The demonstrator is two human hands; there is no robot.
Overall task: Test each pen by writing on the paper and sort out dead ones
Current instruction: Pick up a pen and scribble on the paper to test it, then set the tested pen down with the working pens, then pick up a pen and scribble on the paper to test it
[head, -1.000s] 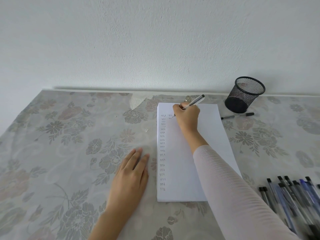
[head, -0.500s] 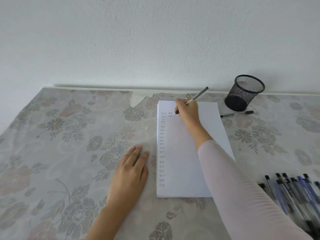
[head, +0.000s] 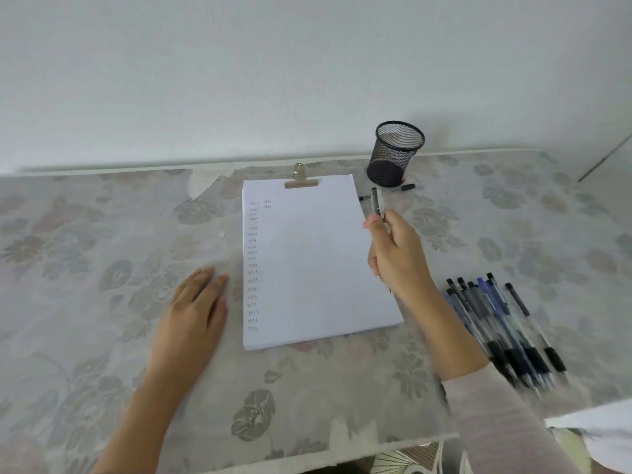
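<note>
Pen [head: 377, 202] in the right hand [head: 398, 256]: a slim grey, partly see-through barrel that stands nearly upright, its upper end above the thumb and its lower tip just showing under the heel of the palm. The fingers are closed around the barrel, and the hand is raised over the right edge of the paper [head: 318, 261].

The paper is a white stack held by a brass clip [head: 301, 181] at its far edge, and it lies between the two hands. A column of small dark test marks runs down its left margin, with a couple more marks beside the top of that column.

The left hand [head: 196, 309] lies flat on the floral tablecloth [head: 102, 268], palm down, fingers together and holding nothing, just beside the paper's left edge.

Beyond the right hand stands a black mesh cup [head: 395, 153]; a lone dark pen [head: 403, 188] lies at its foot, partly hidden behind the held one. To the right of the right forearm, a bunch of pens [head: 502, 323] with black and blue barrels lies on the cloth, roughly side by side.
</note>
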